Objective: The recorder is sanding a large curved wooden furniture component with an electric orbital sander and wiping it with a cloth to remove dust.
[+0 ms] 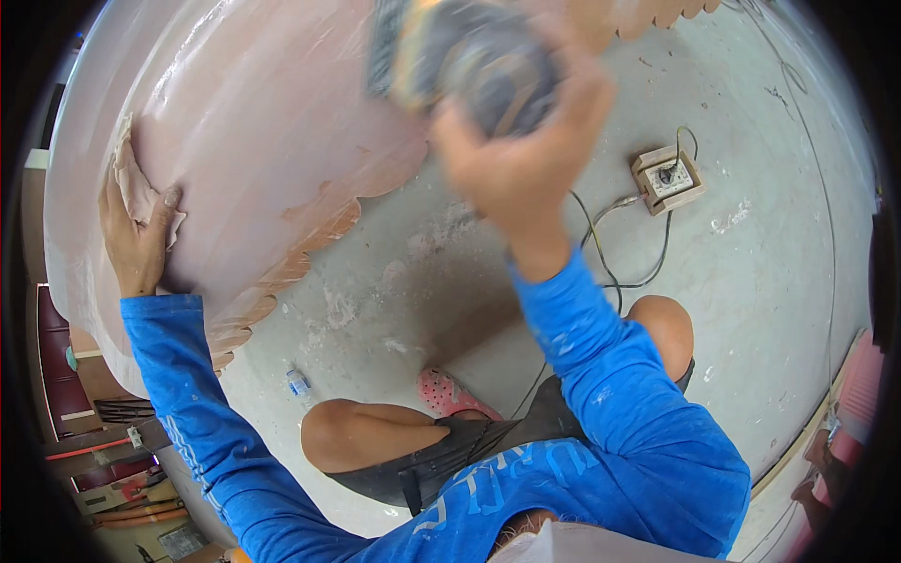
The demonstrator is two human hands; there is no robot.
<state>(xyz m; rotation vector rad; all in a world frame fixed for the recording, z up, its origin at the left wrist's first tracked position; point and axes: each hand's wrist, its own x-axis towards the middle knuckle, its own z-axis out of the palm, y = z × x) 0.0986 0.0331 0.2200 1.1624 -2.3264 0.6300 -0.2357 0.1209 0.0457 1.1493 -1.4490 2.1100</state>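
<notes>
A large, smooth, pinkish curved panel (pixel 253 122) with a scalloped edge fills the upper left. Against its left part, my left hand (pixel 139 235) presses a crumpled pale pink cloth (pixel 141 192), fingers over it and thumb to the right. My right hand (pixel 526 159) is wrapped round a black and yellow electric sander (pixel 497 70) at the top middle. Motion blurs both the sander and that hand. The sander's flat pad side faces the panel, but I cannot tell whether it touches.
On the grey floor (pixel 732 310) to the right sits a socket box (pixel 668 180) with a plug in it. A black cable (pixel 601 258) loops from it toward my knees. A small bottle (pixel 297 382) lies at the left. Tools and red-handled items (pixel 122 497) fill the lower left.
</notes>
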